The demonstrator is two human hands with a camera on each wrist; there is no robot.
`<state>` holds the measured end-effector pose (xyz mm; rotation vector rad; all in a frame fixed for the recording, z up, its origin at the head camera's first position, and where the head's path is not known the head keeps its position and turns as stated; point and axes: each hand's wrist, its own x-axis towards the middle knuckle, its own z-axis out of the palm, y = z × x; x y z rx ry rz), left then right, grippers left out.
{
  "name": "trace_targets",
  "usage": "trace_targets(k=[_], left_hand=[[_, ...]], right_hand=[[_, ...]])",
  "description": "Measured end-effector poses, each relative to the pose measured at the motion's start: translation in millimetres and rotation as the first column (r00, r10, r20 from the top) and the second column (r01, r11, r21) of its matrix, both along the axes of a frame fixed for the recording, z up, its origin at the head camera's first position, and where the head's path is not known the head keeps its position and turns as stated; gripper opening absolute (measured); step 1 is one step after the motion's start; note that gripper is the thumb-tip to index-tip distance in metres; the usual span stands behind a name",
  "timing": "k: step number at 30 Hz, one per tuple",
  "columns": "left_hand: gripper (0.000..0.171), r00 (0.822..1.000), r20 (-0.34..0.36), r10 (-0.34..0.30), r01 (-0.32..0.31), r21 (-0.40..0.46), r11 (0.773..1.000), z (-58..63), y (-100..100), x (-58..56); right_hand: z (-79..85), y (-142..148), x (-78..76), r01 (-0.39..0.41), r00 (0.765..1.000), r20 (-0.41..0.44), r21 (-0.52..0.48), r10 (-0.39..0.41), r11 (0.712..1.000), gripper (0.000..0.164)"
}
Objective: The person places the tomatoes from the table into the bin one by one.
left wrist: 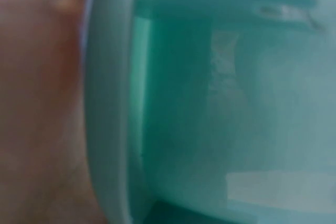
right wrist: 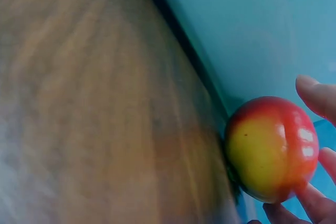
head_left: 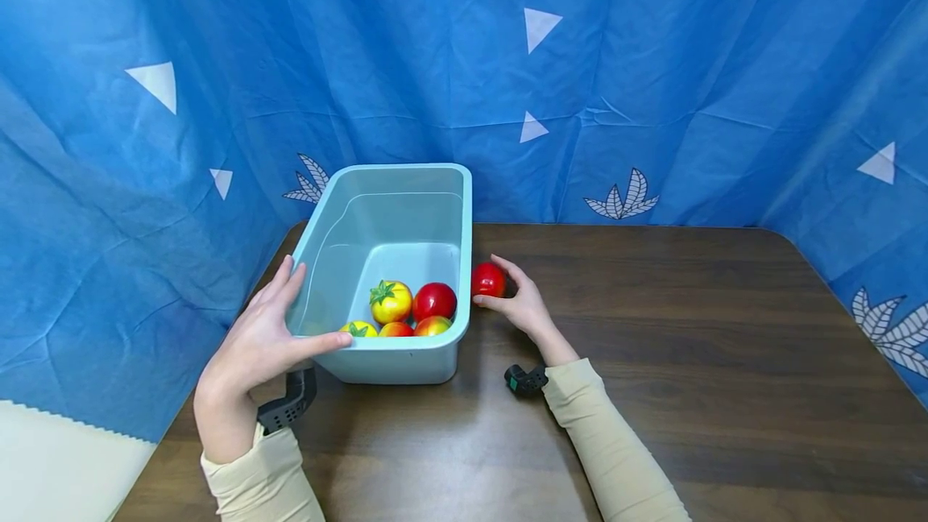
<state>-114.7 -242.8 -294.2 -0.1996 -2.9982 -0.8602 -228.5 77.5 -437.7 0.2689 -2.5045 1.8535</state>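
Note:
A light blue plastic tub [head_left: 467, 264] stands on the table, holding several glossy fruits. My left hand [head_left: 261, 337] rests on its near left corner, thumb along the near rim and fingers spread at the left side. In the left wrist view, the tub wall [left wrist: 110, 103] fills much of the picture. Beside the tub's right wall, my right hand [head_left: 525, 304] has thumb and fingers curved around a shiny red apple [head_left: 489, 280]. The right wrist view shows the apple's yellow patch and fingers [right wrist: 315, 203] at its lower side; the thumb is near its top.
Inside the tub are a yellow tomato [head_left: 391, 302] with a green leafy top, a dark red apple [head_left: 435, 301] and other fruits partly hidden by the near rim. The brown wooden table [head_left: 689, 345] extends right. A blue patterned curtain [head_left: 449, 63] hangs behind.

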Motion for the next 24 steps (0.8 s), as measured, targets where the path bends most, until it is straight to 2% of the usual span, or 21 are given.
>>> trace_targets(k=[2, 4, 9, 11, 13, 24], left_hand=[[0.109, 1.0, 0.002, 0.001, -0.001, 0.001, 1.0, -0.3, 0.0, -0.2], [0.109, 1.0, 0.005, 0.001, -0.001, 0.002, 1.0, -0.4, 0.0, -0.2], [0.109, 1.0, 0.006, 0.004, -0.004, 0.003, 1.0, -0.7, -0.1, -0.5], [0.109, 1.0, 0.006, 0.005, -0.005, 0.002, 1.0, -0.8, -0.3, -0.6], [0.109, 1.0, 0.004, 0.003, -0.003, 0.001, 1.0, -0.5, -0.5, -0.5], [0.108, 1.0, -0.002, -0.006, 0.006, 0.011, 1.0, 2.2, -1.1, 0.4]], right_hand=[[-1.6, -1.1, 0.3, 0.004, 1.0, -0.007, 0.01, -0.004, 1.0, 0.071], [7.2, -3.7, 6.0, 0.008, 1.0, 0.0, 0.009, -0.008, 1.0, 0.069], [7.1, -5.9, 7.0, 0.026, 1.0, 0.001, 0.039, -0.026, 0.999, 0.065], [-2.0, -5.1, 2.2, 0.034, 0.999, -0.008, 0.057, -0.033, 0.998, 0.065], [-2.3, -5.2, 2.1, 0.031, 0.999, -0.009, 0.063, -0.031, 0.998, 0.064], [5.9, 2.4, 5.2, 0.033, 0.999, -0.009, 0.048, -0.033, 0.998, 0.067]])
